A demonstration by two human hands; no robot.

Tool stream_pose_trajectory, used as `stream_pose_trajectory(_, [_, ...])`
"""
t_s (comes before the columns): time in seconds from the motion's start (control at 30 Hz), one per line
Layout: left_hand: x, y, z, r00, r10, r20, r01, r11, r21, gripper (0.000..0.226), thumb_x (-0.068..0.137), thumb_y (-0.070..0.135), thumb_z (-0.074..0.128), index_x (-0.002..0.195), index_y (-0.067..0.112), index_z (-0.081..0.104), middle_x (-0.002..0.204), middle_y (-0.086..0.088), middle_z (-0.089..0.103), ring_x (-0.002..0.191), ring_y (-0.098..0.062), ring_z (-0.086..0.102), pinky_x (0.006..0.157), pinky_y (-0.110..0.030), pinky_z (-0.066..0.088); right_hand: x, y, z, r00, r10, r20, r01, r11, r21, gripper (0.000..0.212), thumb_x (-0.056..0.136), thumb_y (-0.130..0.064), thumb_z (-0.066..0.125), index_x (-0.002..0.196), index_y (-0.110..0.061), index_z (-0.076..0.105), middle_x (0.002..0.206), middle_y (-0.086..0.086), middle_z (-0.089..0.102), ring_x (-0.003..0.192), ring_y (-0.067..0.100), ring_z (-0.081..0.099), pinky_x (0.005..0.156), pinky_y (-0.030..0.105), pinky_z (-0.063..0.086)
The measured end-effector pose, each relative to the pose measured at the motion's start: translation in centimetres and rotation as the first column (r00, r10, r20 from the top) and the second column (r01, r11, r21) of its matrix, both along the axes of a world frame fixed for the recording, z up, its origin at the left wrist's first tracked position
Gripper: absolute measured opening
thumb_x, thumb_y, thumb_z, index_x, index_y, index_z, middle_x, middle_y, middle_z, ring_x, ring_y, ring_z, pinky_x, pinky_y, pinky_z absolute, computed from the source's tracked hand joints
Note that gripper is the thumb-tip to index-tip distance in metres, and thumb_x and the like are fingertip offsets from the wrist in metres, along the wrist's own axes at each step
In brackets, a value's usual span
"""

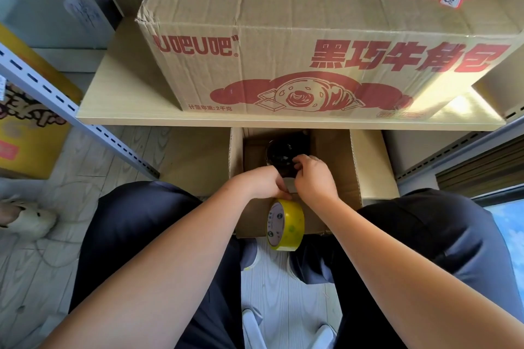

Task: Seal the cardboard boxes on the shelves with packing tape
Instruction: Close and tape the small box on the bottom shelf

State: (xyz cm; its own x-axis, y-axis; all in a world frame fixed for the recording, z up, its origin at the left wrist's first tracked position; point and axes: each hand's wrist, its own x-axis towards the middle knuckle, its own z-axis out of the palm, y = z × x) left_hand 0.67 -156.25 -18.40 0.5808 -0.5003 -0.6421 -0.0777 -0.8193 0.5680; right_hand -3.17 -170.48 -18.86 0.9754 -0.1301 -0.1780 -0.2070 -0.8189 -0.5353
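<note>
Below the shelf [136,110], an open brown box [377,167] is sitting between the person's knees, flaps up, something dark inside. A yellow tape roll [286,224] is hanging on edge at its near wall, its white printed core face turning left; that print is too small to read. The left hand [262,182] is pinching the roll's top, and the right hand [313,178] is pinching the pulled tape end. A closed carton [312,37] on the shelf is showing red "UOBUOB" lettering, Chinese characters, a croissant drawing and "2千克".

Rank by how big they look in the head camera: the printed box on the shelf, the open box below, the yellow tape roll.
1. Printed box
2. Open box, partly hidden
3. Yellow tape roll
</note>
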Motion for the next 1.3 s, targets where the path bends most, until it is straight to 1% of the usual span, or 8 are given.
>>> stream_pose_trajectory(0.17, [0.6,-0.3,-0.3,0.987,0.099,0.129,-0.095,0.995,-0.034,0.015,0.093,0.029,0.066,0.085,0.025,0.078,0.078,0.007,0.066,0.068,-0.006,0.056,0.063,-0.023,0.041,-2.6,-0.2,3.4,0.948,-0.199,-0.249,0.161,0.973,-0.167,0.064,0.096,-0.065,0.030,0.099,-0.012,0.065,0.090,0.006,0.066,0.075,0.023,0.059,0.060,0.030,0.042])
stream_pose_trajectory(0.23, [1.2,-0.5,0.1,0.974,0.108,0.198,-0.104,0.994,-0.029,0.023,0.094,0.016,0.060,0.077,0.019,0.077,0.074,0.002,0.066,0.067,-0.013,0.058,0.061,-0.029,0.046,-3.6,0.2,2.9,0.855,-0.201,-0.478,0.274,0.958,0.087,0.079,0.085,-0.081,0.035,0.099,-0.010,0.067,0.095,0.007,0.067,0.089,0.025,0.063,0.072,0.031,0.046])
stream_pose_trajectory(0.33, [1.7,-0.7,-0.5,0.972,0.055,0.227,-0.057,0.998,0.005,0.022,0.094,0.010,0.056,0.081,0.012,0.074,0.087,-0.007,0.073,0.085,-0.027,0.068,0.076,-0.038,0.054,-4.2,0.9,1.9,0.832,-0.102,-0.546,0.499,0.568,0.655,0.054,0.089,-0.061,0.058,0.086,-0.009,0.071,0.090,0.009,0.076,0.088,0.021,0.072,0.090,0.036,0.055])
stream_pose_trajectory(0.4, [1.6,-0.8,-1.0,0.974,0.042,0.224,-0.045,0.999,0.007,0.023,0.095,0.008,0.055,0.086,0.018,0.074,0.089,-0.003,0.070,0.086,-0.022,0.065,0.073,-0.033,0.050,-4.8,0.7,1.4,0.837,-0.038,-0.545,0.515,0.389,0.764,0.047,0.096,-0.048,0.056,0.081,-0.005,0.064,0.074,0.014,0.072,0.067,0.023,0.071,0.073,0.033,0.058])
stream_pose_trajectory(0.5, [1.5,-1.1,-1.6,0.977,0.073,0.198,-0.068,0.997,-0.034,0.016,0.098,0.016,0.059,0.102,0.014,0.074,0.096,0.005,0.065,0.087,-0.010,0.059,0.076,-0.026,0.044,-6.8,0.6,0.5,0.748,0.053,-0.662,0.562,0.481,0.673,0.044,0.100,-0.044,0.051,0.083,-0.004,0.059,0.065,0.011,0.064,0.055,0.022,0.063,0.056,0.030,0.054])
stream_pose_trajectory(0.67, [2.0,-1.2,-2.4,0.980,0.068,0.187,-0.059,0.997,-0.053,0.018,0.099,0.026,0.060,0.105,0.017,0.074,0.096,0.008,0.063,0.086,-0.004,0.057,0.079,-0.027,0.043,-8.0,1.3,-0.9,0.567,0.104,-0.817,0.767,0.295,0.569,0.040,0.102,-0.040,0.048,0.084,-0.006,0.052,0.059,0.008,0.055,0.049,0.021,0.055,0.052,0.030,0.051])
stream_pose_trajectory(0.83, [2.3,-0.8,-3.3,0.985,0.061,0.160,-0.054,0.997,-0.048,0.021,0.097,0.031,0.060,0.106,0.017,0.074,0.097,0.006,0.066,0.086,-0.004,0.059,0.080,-0.028,0.044,-7.5,1.5,-1.5,0.477,0.129,-0.869,0.807,0.329,0.491,0.043,0.100,-0.046,0.047,0.084,-0.007,0.051,0.058,0.008,0.056,0.048,0.020,0.055,0.055,0.030,0.051])
stream_pose_trajectory(1.3, [3.0,-0.8,-4.9,0.982,0.117,0.150,-0.103,0.990,-0.098,0.023,0.096,0.030,0.063,0.110,0.015,0.074,0.114,-0.002,0.071,0.097,-0.009,0.061,0.084,-0.026,0.045,-7.7,2.8,-6.3,0.538,0.069,-0.840,0.711,0.498,0.496,0.064,0.090,-0.069,0.043,0.096,-0.006,0.053,0.073,0.010,0.061,0.057,0.021,0.063,0.053,0.028,0.054])
